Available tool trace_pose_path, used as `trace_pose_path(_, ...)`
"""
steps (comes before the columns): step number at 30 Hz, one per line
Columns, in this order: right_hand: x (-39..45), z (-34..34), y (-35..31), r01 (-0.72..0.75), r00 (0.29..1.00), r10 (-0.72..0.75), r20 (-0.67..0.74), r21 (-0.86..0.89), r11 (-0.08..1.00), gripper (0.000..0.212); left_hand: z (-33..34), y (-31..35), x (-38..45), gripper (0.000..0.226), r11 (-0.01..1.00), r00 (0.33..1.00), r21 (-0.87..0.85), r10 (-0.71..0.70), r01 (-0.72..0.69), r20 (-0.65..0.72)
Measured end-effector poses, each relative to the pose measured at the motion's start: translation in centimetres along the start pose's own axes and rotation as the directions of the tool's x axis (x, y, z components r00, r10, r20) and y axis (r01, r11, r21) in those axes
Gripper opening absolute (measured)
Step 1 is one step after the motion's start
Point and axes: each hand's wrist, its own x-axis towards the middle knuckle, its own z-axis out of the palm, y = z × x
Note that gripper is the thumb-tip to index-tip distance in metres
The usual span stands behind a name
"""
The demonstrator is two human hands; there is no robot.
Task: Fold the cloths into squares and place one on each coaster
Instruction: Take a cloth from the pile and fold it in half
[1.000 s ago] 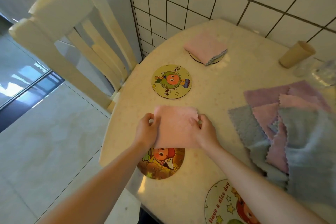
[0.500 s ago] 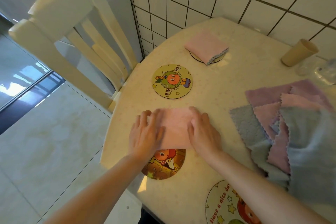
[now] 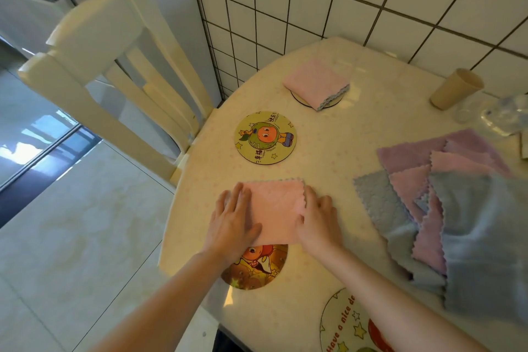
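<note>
Both hands, left hand [image 3: 233, 221] and right hand [image 3: 318, 220], press flat-fingered on the folded pink cloth [image 3: 275, 208], apparently overlapping the near coaster [image 3: 254, 268].

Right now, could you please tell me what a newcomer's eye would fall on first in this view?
Most likely the pink cloth near the table's front edge, pressed flat under the left hand and right hand, partly covering a cartoon coaster. Next, the bare yellow coaster just beyond it, and the loose heap of cloths to the right.
</note>
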Motion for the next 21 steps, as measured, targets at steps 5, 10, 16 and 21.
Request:
trace_pose_path(5, 2.0, -1.2, -0.7, -0.323, 0.942, 0.273, 0.194, 0.321, 0.890, 0.059, -1.4, 1.7, 1.6, 0.058, 0.633, 0.869, -0.649, -0.486, 0.422, 0.091)
trace_pose_path(10, 2.6, -1.7, -0.9, -0.413, 0.906, 0.336, 0.257, 0.375, 0.830, 0.060, -2.5, 1.8, 3.5, 0.048, 0.406, 0.787, -0.751, -0.568, 0.522, 0.240)
trace_pose_path(16, 3.1, -2.9, -1.6, -0.532, 0.843, 0.378, 0.382, 0.488, 0.692, 0.035, -3.7, 0.8, 5.4, 0.041, 0.214, 0.742, -0.773, -0.514, 0.597, 0.431)
trace_pose_path(21, 4.3, -5.4, -2.6, -0.584, 0.805, 0.315, 0.502, 0.584, 0.564, 0.022, -6.6, 0.9, 7.2, 0.023, 0.231, 0.841, -0.827, -0.329, 0.513, 0.430)
